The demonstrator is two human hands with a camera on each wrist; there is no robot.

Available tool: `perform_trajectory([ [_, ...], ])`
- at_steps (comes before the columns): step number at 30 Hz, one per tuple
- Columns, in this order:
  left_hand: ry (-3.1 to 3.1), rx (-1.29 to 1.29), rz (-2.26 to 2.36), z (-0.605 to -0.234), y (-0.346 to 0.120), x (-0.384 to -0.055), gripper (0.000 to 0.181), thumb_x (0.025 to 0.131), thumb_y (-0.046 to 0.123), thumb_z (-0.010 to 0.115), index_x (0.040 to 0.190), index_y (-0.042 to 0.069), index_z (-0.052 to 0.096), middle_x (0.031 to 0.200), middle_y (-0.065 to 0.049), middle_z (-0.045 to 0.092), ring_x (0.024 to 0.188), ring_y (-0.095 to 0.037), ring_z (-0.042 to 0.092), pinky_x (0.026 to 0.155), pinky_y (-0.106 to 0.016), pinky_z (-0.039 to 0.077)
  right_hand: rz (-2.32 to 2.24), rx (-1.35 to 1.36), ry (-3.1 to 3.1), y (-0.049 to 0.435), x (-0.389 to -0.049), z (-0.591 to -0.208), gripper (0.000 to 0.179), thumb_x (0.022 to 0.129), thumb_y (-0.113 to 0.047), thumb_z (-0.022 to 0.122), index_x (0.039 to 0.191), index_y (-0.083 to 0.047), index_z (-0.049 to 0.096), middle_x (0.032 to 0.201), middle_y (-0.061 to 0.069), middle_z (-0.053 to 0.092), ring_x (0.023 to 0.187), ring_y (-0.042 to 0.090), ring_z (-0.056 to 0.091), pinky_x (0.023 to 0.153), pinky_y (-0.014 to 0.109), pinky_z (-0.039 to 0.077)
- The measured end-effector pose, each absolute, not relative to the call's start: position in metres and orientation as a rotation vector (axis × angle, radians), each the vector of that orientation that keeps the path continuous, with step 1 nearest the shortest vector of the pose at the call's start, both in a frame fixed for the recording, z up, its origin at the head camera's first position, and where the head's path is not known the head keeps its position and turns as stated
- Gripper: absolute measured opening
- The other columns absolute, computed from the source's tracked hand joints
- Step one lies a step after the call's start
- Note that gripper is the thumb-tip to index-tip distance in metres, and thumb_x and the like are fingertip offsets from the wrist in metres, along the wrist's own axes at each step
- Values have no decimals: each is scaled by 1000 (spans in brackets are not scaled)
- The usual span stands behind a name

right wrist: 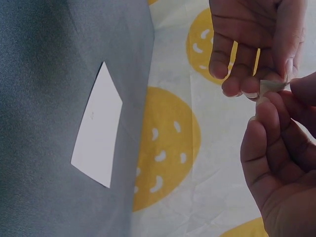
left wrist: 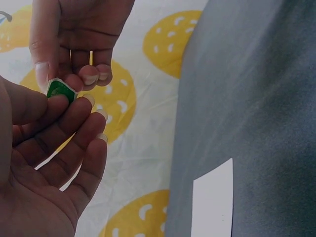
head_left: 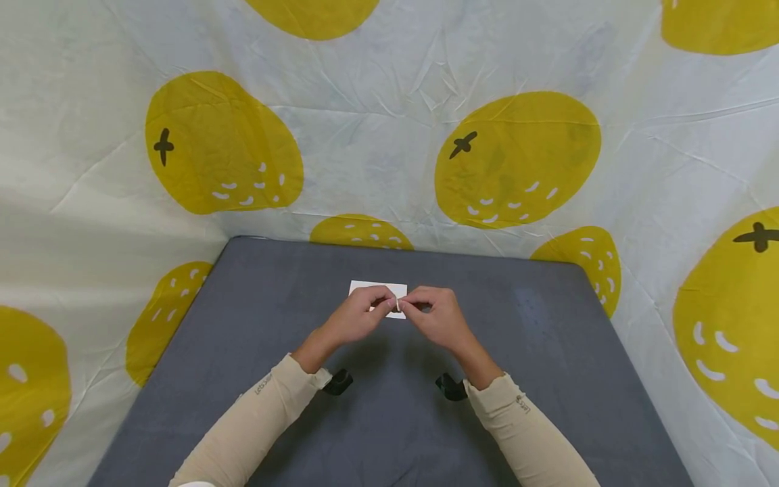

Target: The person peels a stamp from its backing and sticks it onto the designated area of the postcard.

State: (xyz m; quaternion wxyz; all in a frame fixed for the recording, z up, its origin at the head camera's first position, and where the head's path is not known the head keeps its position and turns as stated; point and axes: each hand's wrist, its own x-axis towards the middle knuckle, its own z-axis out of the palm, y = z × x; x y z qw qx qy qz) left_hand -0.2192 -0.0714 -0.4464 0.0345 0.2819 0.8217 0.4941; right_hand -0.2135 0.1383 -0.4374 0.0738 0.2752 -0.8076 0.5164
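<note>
A small green stamp (left wrist: pixel 59 90) with a toothed white edge is held up between both hands. My left hand (head_left: pixel 358 315) pinches it between thumb and index finger, the other fingers loosely bent. From the opposite side my right hand (head_left: pixel 441 318) pinches its edge with thumb and forefinger. The stamp's pale side (right wrist: pixel 269 86) shows in the right wrist view; fingertips hide part of it. Below and just beyond the hands a plain white card (head_left: pixel 360 287) lies flat on the table, partly covered by the left hand in the head view.
A dark grey cloth covers the table (head_left: pixel 292 284). White fabric (head_left: pixel 377 155) printed with large yellow fruit hangs behind it and at both sides. Faint small marks show on the card (right wrist: pixel 98 133) in the right wrist view. Dark wrist cameras (head_left: pixel 338 383) sit under both sleeves.
</note>
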Motion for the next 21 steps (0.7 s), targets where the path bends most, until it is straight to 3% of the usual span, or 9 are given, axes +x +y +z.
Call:
perform_trajectory([
  [8, 2494, 839, 1517, -446, -74, -218, 22, 108, 19, 58, 102, 6, 74, 99, -4, 74, 91, -18, 68, 83, -30, 55, 1544, 826, -2450, 137, -214, -438, 8, 93, -5, 77, 93, -5, 85, 83, 9, 79, 69, 5, 66, 68, 22, 57],
  [15, 2487, 804, 1517, -443, -74, -217, 16, 106, 20, 60, 102, 11, 74, 99, -3, 74, 89, -12, 67, 85, -30, 56, 1567, 800, -2463, 136, -212, -438, 9, 94, -4, 76, 95, -3, 84, 86, 12, 80, 71, 8, 68, 69, 23, 58],
  [21, 2491, 799, 1531, -444, -74, -217, 15, 106, 16, 60, 102, 10, 74, 99, -4, 74, 89, -14, 68, 87, -30, 57, 1566, 785, -2478, 136, -212, -439, 10, 94, -3, 74, 98, -3, 84, 90, 12, 81, 74, 13, 72, 70, 23, 58],
])
